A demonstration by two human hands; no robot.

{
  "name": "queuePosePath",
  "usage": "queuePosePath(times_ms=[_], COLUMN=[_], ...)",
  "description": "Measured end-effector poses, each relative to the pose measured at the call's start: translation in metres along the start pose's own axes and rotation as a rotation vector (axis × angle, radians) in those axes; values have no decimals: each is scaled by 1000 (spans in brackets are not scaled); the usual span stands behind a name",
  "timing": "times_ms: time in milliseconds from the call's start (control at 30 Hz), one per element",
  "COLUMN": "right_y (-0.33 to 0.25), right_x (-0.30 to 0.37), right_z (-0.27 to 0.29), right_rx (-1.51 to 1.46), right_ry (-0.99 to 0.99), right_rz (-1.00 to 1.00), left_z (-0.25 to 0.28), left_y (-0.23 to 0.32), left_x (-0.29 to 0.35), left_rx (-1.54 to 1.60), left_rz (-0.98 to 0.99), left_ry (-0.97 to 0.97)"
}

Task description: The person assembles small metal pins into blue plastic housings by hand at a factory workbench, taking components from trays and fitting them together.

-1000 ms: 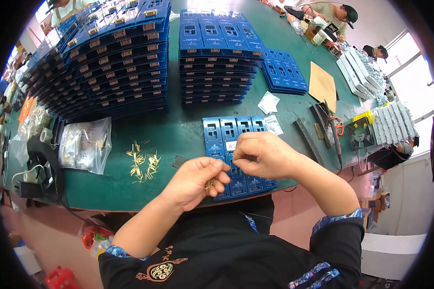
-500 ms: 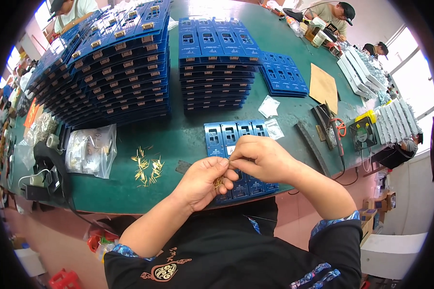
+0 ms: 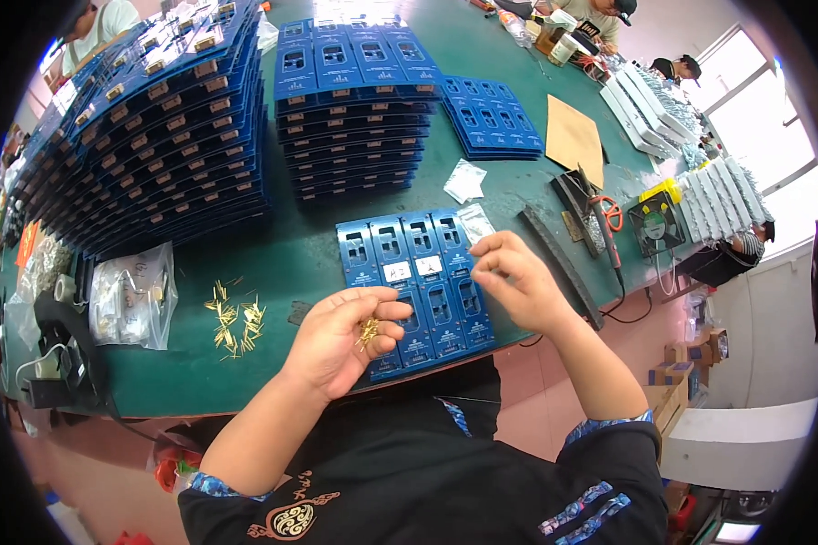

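Note:
My left hand (image 3: pixel 334 343) is half closed, palm up, around a small bunch of gold pins (image 3: pixel 367 332), over the left edge of a blue circuit board panel (image 3: pixel 413 340). My right hand (image 3: pixel 525 289) hovers by the panel's right edge, thumb and fingers drawn together. Anything between those fingertips is too small to make out. The panel lies flat near the table's front edge, with rows of cutouts and two white labels (image 3: pixel 413 269) on it. A loose pile of gold pins (image 3: pixel 234 320) rests on the table, left of my left hand.
Tall stacks of blue panels (image 3: pixel 182 136) (image 3: pixel 354 127) rise at the back left and middle; a lower stack (image 3: pixel 493 118) stands farther right. A soldering iron (image 3: pixel 608 238), orange-handled scissors (image 3: pixel 613 214), a fan (image 3: pixel 656 225) and a dark bar (image 3: pixel 559 263) lie right. A plastic bag (image 3: pixel 134 298) sits left.
My hands were together at the fingertips and have come apart. The right one has moved to the right, uncovering the white labels; the left stays around the pins. The whole view has shifted slightly.

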State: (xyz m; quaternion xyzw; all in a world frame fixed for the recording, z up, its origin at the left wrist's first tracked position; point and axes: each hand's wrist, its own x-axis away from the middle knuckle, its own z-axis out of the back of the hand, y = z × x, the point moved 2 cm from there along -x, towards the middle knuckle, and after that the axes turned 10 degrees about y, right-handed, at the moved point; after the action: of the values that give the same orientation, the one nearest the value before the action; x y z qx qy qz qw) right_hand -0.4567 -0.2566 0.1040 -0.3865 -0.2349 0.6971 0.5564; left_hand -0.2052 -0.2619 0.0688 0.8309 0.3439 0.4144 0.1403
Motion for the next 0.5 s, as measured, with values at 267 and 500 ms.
queuePosePath(times_ms=[267, 500], right_y=[10, 7], right_x=[16, 13], right_z=[-6, -8], right_rx=[190, 276], right_ry=[-101, -91], right_rz=[158, 200], left_z=[5, 2], left_y=[-12, -14], left_x=[-3, -1], left_rx=[-44, -100], left_rz=[20, 13], left_ry=[-60, -5])
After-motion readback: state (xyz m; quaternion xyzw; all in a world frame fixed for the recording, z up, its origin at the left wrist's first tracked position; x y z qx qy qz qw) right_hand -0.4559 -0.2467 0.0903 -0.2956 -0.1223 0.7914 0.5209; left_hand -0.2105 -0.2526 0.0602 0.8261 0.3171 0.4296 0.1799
